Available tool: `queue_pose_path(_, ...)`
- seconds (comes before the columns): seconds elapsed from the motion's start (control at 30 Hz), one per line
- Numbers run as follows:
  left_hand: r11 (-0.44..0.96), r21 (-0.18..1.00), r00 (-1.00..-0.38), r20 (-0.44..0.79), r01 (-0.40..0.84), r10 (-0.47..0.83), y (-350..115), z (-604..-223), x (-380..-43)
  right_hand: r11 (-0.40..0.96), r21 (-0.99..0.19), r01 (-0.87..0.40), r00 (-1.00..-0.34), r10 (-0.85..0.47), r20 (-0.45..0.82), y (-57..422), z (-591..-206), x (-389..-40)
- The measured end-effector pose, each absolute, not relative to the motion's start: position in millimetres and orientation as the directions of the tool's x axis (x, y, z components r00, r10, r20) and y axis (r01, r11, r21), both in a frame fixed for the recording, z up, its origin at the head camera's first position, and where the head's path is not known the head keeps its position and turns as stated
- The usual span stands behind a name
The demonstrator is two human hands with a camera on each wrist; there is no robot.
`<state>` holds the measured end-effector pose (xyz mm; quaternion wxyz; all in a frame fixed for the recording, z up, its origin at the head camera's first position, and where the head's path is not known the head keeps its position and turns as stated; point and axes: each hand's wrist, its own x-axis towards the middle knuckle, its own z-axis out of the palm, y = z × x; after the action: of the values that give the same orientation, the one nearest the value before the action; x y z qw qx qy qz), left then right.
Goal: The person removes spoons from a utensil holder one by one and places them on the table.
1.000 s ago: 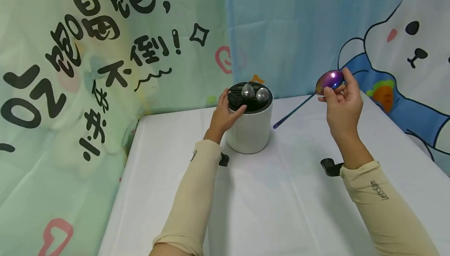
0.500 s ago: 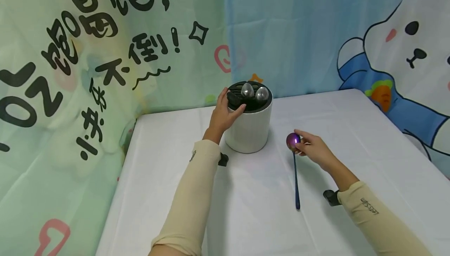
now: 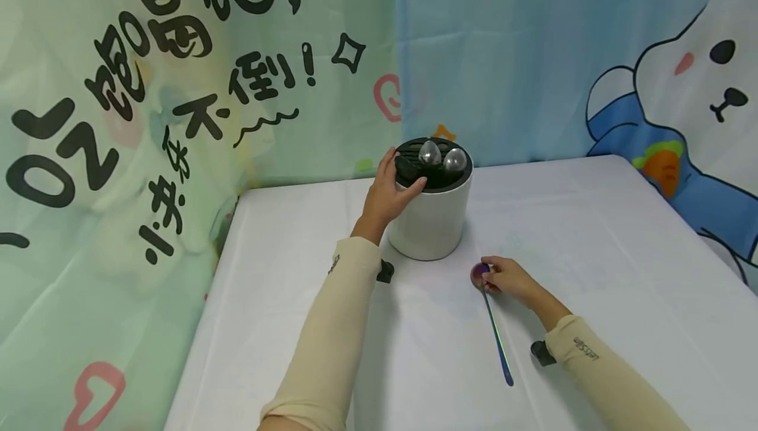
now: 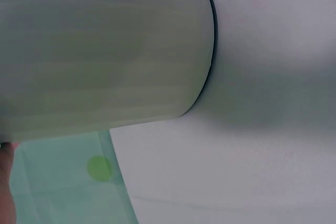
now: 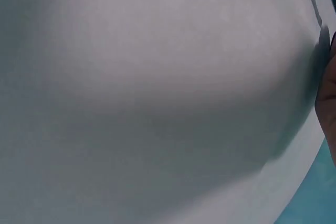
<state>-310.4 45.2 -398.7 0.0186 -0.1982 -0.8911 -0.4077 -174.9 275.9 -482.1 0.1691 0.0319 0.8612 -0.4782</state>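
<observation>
"At five o'clock from the white container (image 3: 428, 227), what has changed over the table (image 3: 296, 286)?"

"The spoon (image 3: 495, 332). A second ago it was raised well to the right, handle slanting towards eight o'clock; now it is low, with the handle pointing between five and six. Whether it touches the table, I can't tell."

"And the hands?"

"The right hand (image 3: 512, 281) pinches the spoon by its bowl, fingers and thumb closed on it from the three o'clock side. The left hand (image 3: 385, 199) grips the container's rim from eight o'clock, as before."

"Meaning what for the work?"

"My judgement: the spoon is being handled outside the container, down by the tabletop, while the left hand steadies the container."

"Surfaces?"

"The container is a smooth, pale cylinder (the left wrist view shows a thin dark line round its base). Its black top (image 3: 435, 182) looks slotted, with two glossy, rounded silver heads (image 3: 429, 152) showing. The spoon's bowl gleams purple; its slim blue handle widens towards the end."
</observation>
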Motion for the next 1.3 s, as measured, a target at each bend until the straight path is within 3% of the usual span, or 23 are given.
queue_pose_path(0.27, 0.604, 0.700, -0.917, 0.205, 0.382, 0.342, 46.4, -392.4, -312.5, 0.518, -0.825, 0.227, -0.943, -0.093, -0.318, 280.4, -479.7, -175.3)
queue_pose_path(0.63, 0.591, 0.716, -0.919, 0.197, 0.373, 0.342, 44.4, -397.1, -312.9, 0.728, -0.666, 0.160, -0.962, -0.035, -0.269, 287.9, -478.6, -173.2)
queue_pose_path(0.83, 0.585, 0.723, -0.921, 0.193, 0.367, 0.339, 45.1, -400.5, -312.9, 0.747, -0.649, 0.144, -0.958, -0.058, -0.279, 296.3, -473.3, -175.3)
queue_pose_path(1.3, 0.576, 0.736, -0.923, 0.180, 0.356, 0.340, 44.9, -400.1, -312.1, 0.799, -0.599, 0.049, -0.997, 0.007, -0.072, 300.7, -373.6, -219.4)
